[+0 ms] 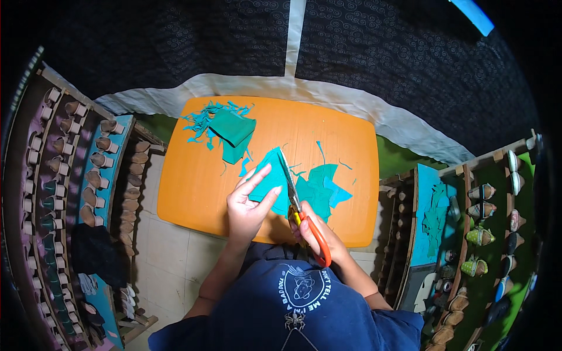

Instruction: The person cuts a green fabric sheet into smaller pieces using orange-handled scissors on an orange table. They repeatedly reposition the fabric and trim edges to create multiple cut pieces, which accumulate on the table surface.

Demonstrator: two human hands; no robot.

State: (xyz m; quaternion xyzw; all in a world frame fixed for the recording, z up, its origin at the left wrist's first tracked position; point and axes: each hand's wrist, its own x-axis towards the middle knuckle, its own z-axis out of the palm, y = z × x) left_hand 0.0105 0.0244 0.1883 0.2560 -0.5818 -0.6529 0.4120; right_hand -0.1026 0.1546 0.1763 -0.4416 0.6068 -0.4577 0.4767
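Note:
My left hand (243, 210) grips a green piece of fabric or thin leather (270, 175), thumb and fingers on it, above the near middle of the orange table (193, 187). In my right hand (321, 231) is a pair of scissors (319, 241) with orange-red handles and a bit of yellow near the pivot. Their blades point away from me along the right edge of the green piece; whether they are parted is hard to tell. Just right of the blades lies a loose pile of cut green pieces (316, 193), some showing a bluer side.
At the table's far left a folded green sheet (234, 127) rests by a heap of thin strips (202, 120). Small offcuts (321, 151) lie farther right. Racks of shoe forms (96, 178) stand on the left; another rack with shoes (481, 237) stands on the right. A dark curtain (374, 52) hangs behind.

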